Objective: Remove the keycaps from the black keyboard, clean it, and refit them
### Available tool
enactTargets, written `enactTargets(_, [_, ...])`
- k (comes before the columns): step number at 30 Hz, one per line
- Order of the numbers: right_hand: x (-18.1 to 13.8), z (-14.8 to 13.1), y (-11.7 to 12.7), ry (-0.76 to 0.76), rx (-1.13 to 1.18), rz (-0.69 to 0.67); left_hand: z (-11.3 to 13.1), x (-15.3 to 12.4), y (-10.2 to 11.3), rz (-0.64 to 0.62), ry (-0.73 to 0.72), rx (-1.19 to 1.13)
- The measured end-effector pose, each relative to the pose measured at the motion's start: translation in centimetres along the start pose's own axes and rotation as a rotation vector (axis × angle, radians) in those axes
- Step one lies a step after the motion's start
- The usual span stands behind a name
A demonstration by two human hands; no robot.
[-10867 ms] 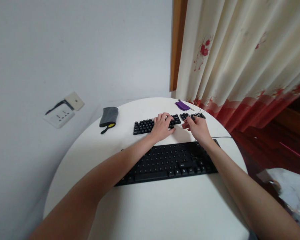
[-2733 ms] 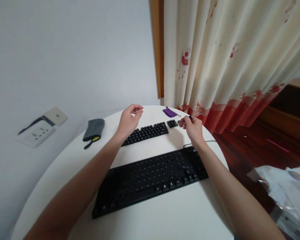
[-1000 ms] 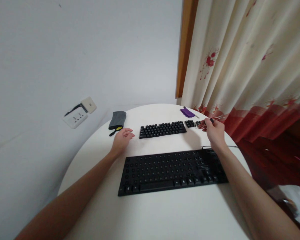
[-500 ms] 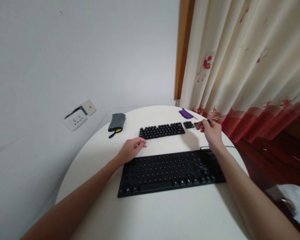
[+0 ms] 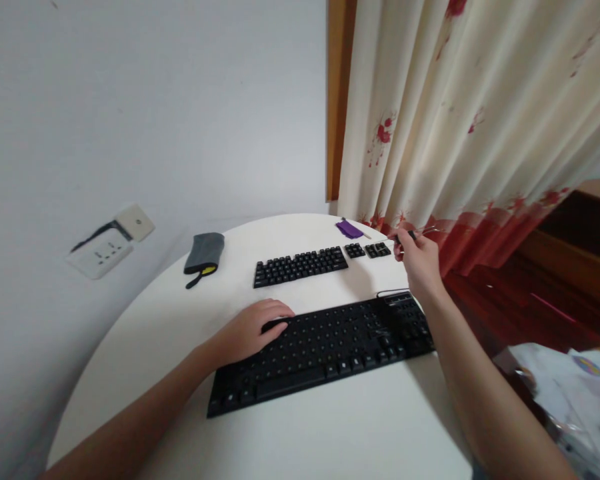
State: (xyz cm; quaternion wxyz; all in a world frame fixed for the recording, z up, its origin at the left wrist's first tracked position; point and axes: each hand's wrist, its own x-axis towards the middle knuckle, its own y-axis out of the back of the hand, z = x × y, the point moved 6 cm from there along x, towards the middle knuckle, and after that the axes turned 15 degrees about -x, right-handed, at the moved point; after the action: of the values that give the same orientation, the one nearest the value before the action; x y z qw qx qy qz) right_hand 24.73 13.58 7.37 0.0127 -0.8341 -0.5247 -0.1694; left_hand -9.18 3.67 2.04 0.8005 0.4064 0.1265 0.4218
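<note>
A black keyboard (image 5: 310, 360) lies across the table, most of its keycaps off and only the front rows still capped. My left hand (image 5: 255, 327) is at its far left corner, thumb on top and fingers along the back edge, closed around it. Beyond it, black keycaps stand in a large block (image 5: 300, 267), with a small block (image 5: 355, 251) and another small group (image 5: 378, 250) to the right. Next to that last group my right hand (image 5: 420, 260) is closed on a keycap puller (image 5: 411, 235), its thin wires sticking out at both ends. Whether the wires hold a keycap is too small to tell.
On the round white table (image 5: 170, 320) a grey pouch (image 5: 205, 255) rests at the back left. A purple cloth piece (image 5: 349, 229) lies near the back edge. The keyboard's cable (image 5: 387, 291) curls behind it. Wall and curtain (image 5: 380, 100) border the table; a white bag (image 5: 575, 380) sits at lower right.
The view has turned to the right. My left hand has come back from near the keycap block onto the keyboard's far left corner. My right hand has drawn off the small keycap group with the puller.
</note>
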Motion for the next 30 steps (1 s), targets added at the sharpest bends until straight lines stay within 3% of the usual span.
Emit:
enactTargets(4, [-3.2, -1.9, 1.8, 0.099, -0.158, -0.204, 0.0, 0.2, -0.2, 0.019, -0.012, -0.026])
enactTargets(9, [-8.6, -0.2, 3.9, 0.239, -0.491, -0.451, -0.3, 0.5, -0.8, 0.018, -0.009, -0.062])
enactTargets(14, [-10.6, 1.9, 4.5, 0.370, -0.520, -0.712, -0.5, 0.6, -0.8, 0.041, -0.009, -0.073])
enactTargets(18, [-11.1, 1.7, 3.8, 0.394, -0.489, -0.841, -0.5, 0.7, -0.8, 0.042, -0.006, -0.057])
enactTargets(24, [-12.2, 1.0, 2.6, 0.446, -0.501, -0.920, -0.4, 0.7, -0.8, 0.034, 0.005, -0.051])
enactTargets(27, [-12.2, 1.3, 2.6, 0.458, -0.529, -0.855, -0.3, 0.8, -0.7, 0.045, -0.003, -0.068])
enactTargets(30, [-11.9, 2.2, 2.6, 0.375, -0.558, -0.762, -0.2, 0.8, -0.7, 0.046, -0.009, -0.083])
